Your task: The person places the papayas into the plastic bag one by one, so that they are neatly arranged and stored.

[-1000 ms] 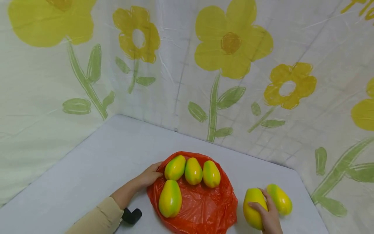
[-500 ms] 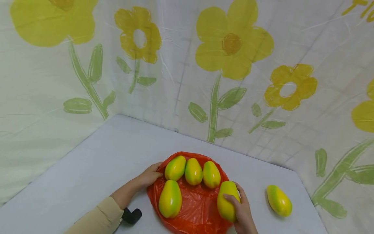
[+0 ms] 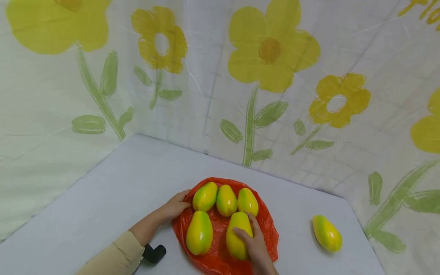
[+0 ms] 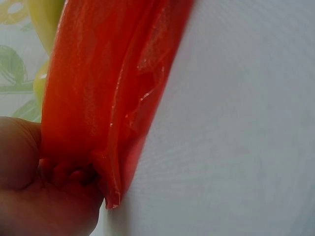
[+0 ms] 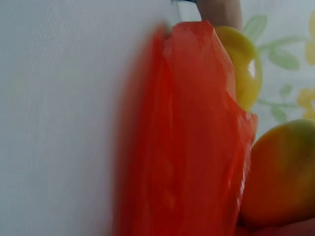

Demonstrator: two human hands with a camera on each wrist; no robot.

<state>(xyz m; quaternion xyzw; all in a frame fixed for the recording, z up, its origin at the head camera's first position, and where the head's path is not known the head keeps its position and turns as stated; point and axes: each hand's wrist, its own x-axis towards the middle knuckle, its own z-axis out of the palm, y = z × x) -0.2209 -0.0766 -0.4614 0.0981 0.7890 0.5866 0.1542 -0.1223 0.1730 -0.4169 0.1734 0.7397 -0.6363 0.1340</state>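
A red plastic bag (image 3: 220, 250) lies with its mouth spread wide on the table. Inside, three yellow-green papayas (image 3: 227, 200) sit in a row at the far side, and another papaya (image 3: 199, 233) rests at the left. My left hand (image 3: 177, 206) grips the bag's left rim; in the left wrist view the thumb (image 4: 19, 150) lies on one side of the plastic and curled fingers on the other. My right hand (image 3: 254, 242) holds a papaya (image 3: 237, 235) over the bag's right half, thumb across its near side. The right wrist view shows this papaya (image 5: 283, 172) just beyond the red rim.
One more papaya (image 3: 327, 233) lies on the white table (image 3: 154, 164) to the right of the bag. A black object (image 3: 154, 254) is beside the left forearm. A flower-printed curtain (image 3: 206, 95) hangs along the table's back and left edges.
My right hand has carried its papaya leftward from beside the loose one on the right to over the bag. My left hand has stayed on the rim.
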